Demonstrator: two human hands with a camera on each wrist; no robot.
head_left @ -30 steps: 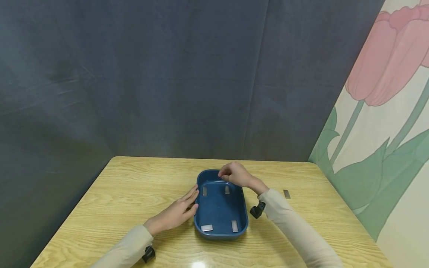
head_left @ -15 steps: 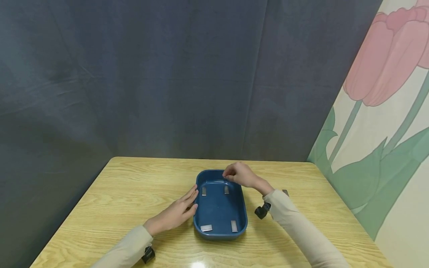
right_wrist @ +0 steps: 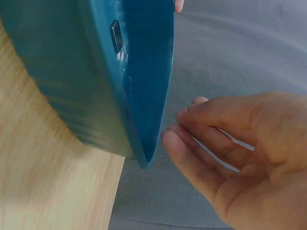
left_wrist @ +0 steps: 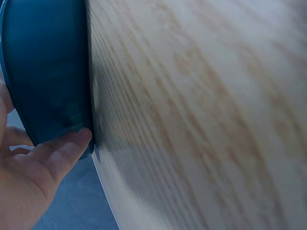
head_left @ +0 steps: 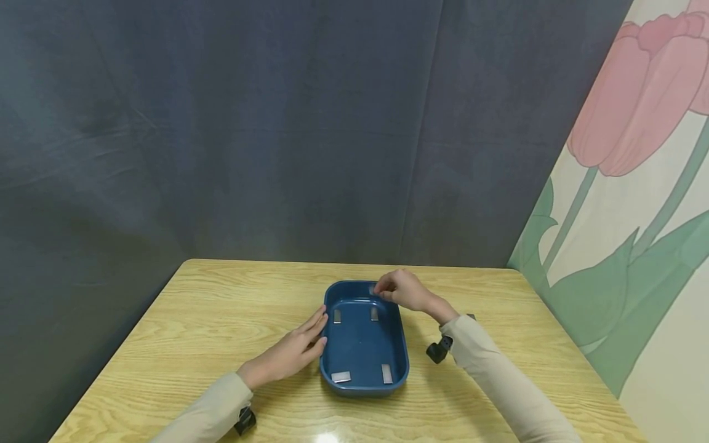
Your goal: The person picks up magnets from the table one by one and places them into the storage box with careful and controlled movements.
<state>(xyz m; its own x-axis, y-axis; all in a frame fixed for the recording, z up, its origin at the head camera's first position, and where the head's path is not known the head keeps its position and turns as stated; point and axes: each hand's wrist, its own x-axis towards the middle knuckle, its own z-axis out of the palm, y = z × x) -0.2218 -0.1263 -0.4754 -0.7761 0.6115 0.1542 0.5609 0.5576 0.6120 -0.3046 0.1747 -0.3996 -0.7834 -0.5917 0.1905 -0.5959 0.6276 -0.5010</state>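
A deep blue rectangular plastic basin with rounded corners stands on the table. Small flat grey metallic plates lie in its corners: a far-left plate, a far-right plate, a near-left plate and a near-right plate. My left hand rests straight fingers against the basin's left side; the left wrist view shows fingertips on its outer wall. Over the far right corner hovers my right hand, fingers loosely bent. Between its thumb and fingers nothing shows in the right wrist view.
Another grey plate lies on the wooden table right of the basin, mostly hidden by the right sleeve. A dark curtain hangs behind the table. At the right is a wall painted with a tulip.
My right hand has drifted rightward along the basin's far end, and its sleeve now covers most of the loose plate. The left hand and the plates in the basin stay put.
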